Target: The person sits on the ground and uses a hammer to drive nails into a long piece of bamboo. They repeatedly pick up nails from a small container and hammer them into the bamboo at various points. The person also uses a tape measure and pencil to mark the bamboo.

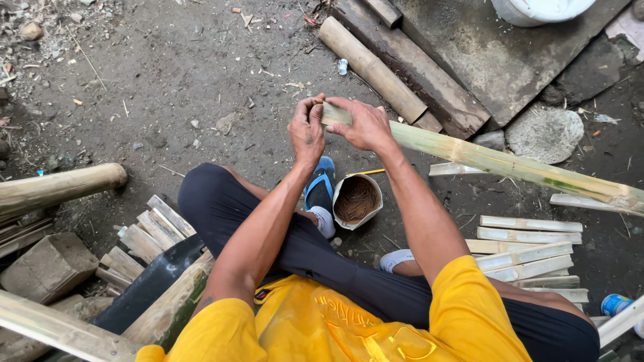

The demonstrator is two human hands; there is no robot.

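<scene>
A long split bamboo strip (pixel 500 163), pale green and yellow, runs from my hands out to the right edge of the view. My right hand (pixel 365 125) grips its near end from above. My left hand (pixel 306 131) is closed at the very tip of the strip, fingers pinched on a small dark thing I cannot make out. I sit on the dirt in dark trousers and a yellow shirt, one foot in a blue sandal (pixel 320 190). Next to the sandal stands a small open container (pixel 357 199) with brown contents.
Short cut bamboo slats lie stacked at right (pixel 530 258) and at left (pixel 151 231). A thick bamboo pole (pixel 370 68) and wooden planks (pixel 419 67) lie ahead. Another pole (pixel 60 186), a block (pixel 47 267), a flat stone (pixel 545 133) and a white bucket (pixel 540 10) surround me.
</scene>
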